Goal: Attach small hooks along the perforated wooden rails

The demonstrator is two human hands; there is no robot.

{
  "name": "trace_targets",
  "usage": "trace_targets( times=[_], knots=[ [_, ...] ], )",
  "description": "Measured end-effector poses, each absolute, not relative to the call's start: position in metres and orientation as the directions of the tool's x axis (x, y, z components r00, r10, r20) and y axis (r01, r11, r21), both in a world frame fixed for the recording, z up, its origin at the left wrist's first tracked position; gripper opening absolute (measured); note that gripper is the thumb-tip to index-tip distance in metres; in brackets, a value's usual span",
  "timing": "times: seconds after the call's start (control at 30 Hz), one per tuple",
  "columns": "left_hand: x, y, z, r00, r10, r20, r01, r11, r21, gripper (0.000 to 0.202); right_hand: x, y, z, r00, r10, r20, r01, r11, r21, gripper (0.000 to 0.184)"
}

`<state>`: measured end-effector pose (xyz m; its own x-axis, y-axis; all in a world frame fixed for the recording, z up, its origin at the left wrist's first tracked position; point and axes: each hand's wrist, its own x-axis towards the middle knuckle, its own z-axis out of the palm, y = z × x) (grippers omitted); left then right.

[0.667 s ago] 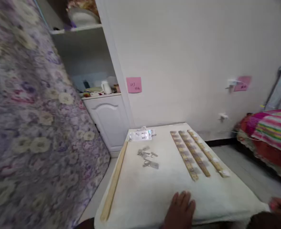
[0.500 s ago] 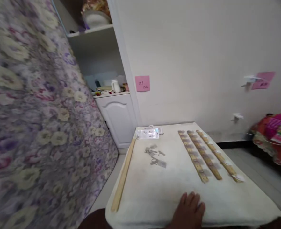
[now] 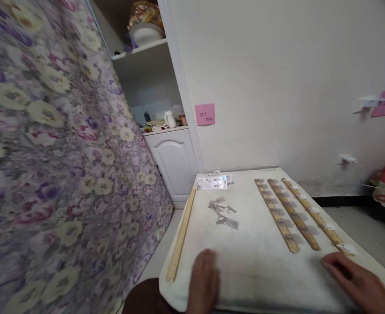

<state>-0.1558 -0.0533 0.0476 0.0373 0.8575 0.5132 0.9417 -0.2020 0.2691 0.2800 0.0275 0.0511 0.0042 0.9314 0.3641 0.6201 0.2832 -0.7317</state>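
Note:
My left hand [image 3: 204, 281], blurred by motion, is over the near part of the white-covered table [image 3: 251, 266], to the right of a bare wooden strip [image 3: 181, 237]. Its fingers are smeared. My right hand [image 3: 359, 279] is at the near right, fingers loosely curled with a gap at the thumb and nothing visible in it. It is close to the near end of the rightmost wooden strip [image 3: 320, 220], which has white pieces along it. Two more strips, the left one [image 3: 276, 216] and the middle one [image 3: 293, 213], carry metal hooks. Several loose metal hook plates [image 3: 223, 213] lie mid-table.
A clear plastic package [image 3: 212, 182] lies at the table's far left corner. Floral curtain [image 3: 64, 174] hangs at left beside a white cabinet [image 3: 173, 161]. A wall [image 3: 261, 87] with pink notes [image 3: 205, 114] stands behind. White plugs [image 3: 348, 159] stick out at right.
My left hand, earlier spread flat at the table's near middle, has moved left and lifted or turned. My right hand has come into view at the right. The camera has swung slightly left.

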Motion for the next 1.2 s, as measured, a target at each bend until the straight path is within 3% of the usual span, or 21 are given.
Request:
trace_targets(
  times=[0.13,0.23,0.5,0.7,0.83,0.97,1.2],
  knots=[
    [-0.223,-0.067,0.058,-0.348,0.806,0.478,0.938,0.296,0.182,0.042,0.201,0.014,0.039,-0.304,0.933,0.192,0.566,0.339,-0.751,0.025],
    [-0.238,-0.074,0.061,-0.418,0.829,0.371,0.909,0.384,0.164,0.046,0.178,0.003,0.027,-0.385,0.913,0.132,0.548,0.342,-0.763,0.03],
    [-0.214,-0.073,0.087,-0.499,0.841,0.21,0.867,0.478,0.145,0.05,0.186,0.004,0.022,-0.364,0.928,0.074,0.532,0.273,-0.801,0.034],
    [-0.164,-0.087,0.082,-0.48,0.877,0.007,0.833,0.453,0.318,0.057,0.13,-0.003,0.047,-0.464,0.885,0.03,0.403,0.241,-0.883,0.028],
    [-0.129,-0.09,0.051,-0.36,0.928,0.094,0.761,0.234,0.606,0.061,0.069,-0.012,0.06,-0.566,0.824,0.015,0.265,0.2,-0.943,0.022],
    [-0.125,-0.092,0.028,-0.351,0.923,0.16,0.62,0.101,0.778,0.06,0.028,-0.018,0.061,-0.5,0.865,0.035,0.362,0.245,-0.9,0.035],
    [-0.159,-0.098,0.019,-0.487,0.861,0.148,0.474,0.118,0.873,0.055,-0.03,-0.016,0.062,-0.401,0.91,0.103,0.608,0.348,-0.714,0.05]
  ],
)
